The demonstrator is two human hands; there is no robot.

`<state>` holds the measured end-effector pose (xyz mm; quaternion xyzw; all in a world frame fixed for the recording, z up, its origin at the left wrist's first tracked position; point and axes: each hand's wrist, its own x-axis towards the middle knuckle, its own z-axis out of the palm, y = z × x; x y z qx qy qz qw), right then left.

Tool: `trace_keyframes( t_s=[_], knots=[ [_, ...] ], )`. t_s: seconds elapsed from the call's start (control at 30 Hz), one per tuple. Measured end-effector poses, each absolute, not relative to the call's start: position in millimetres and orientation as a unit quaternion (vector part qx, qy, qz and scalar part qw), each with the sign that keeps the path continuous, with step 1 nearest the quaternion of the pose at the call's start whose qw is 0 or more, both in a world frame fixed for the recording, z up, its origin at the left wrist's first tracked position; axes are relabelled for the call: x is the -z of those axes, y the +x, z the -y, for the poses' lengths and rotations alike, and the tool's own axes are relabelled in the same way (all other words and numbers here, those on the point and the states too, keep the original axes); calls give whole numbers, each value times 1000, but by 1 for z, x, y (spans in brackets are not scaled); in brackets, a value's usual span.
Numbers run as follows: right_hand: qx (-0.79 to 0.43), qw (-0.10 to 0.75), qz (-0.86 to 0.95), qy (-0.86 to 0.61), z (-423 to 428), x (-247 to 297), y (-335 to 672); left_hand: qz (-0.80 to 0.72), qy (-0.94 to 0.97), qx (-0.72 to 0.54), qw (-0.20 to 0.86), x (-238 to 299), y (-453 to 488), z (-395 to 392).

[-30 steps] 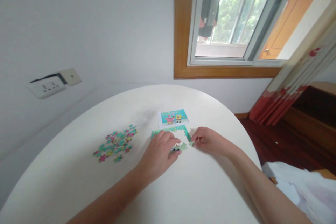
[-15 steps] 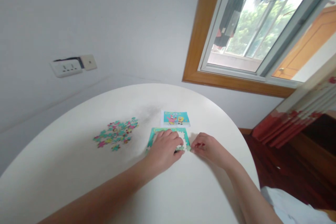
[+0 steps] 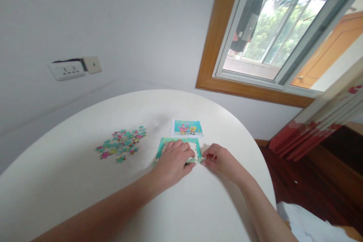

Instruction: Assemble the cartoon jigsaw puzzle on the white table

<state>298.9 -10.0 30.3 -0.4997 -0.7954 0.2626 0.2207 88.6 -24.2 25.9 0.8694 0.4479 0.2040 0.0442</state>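
Note:
A partly assembled jigsaw puzzle [image 3: 198, 147] lies on the white table, its teal border framing a pale middle. My left hand [image 3: 176, 159] rests across it with curled fingers, thumb and fingertips closed at the lower border. At the lower right corner, my right hand [image 3: 217, 157] has thumb and forefinger pinched on a light green puzzle piece [image 3: 202, 161]. Part of the border and the middle are hidden beneath my left hand. Just beyond the puzzle lies a reference picture [image 3: 187, 128] with a pink and a yellow cartoon figure.
Loose puzzle pieces [image 3: 121, 143], teal, pink and yellow, are heaped to the left on the round white table [image 3: 93, 196]. The wall carries a socket [image 3: 68, 70]. A wood-framed window [image 3: 255, 90] and a red and white curtain [image 3: 295, 140] are at right.
The view has shifted slightly, so the table's contents sit a little further left. Both hands stay at the puzzle's lower border, with the right fingertips slightly closer to its corner.

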Motion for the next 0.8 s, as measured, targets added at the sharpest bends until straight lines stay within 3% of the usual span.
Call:
trace_keyframes(
  t_s=[0.8],
  knots=[
    [-265,215,811,-475,16,-36,295,-441,874,-197,46,-27,87,23]
  ],
)
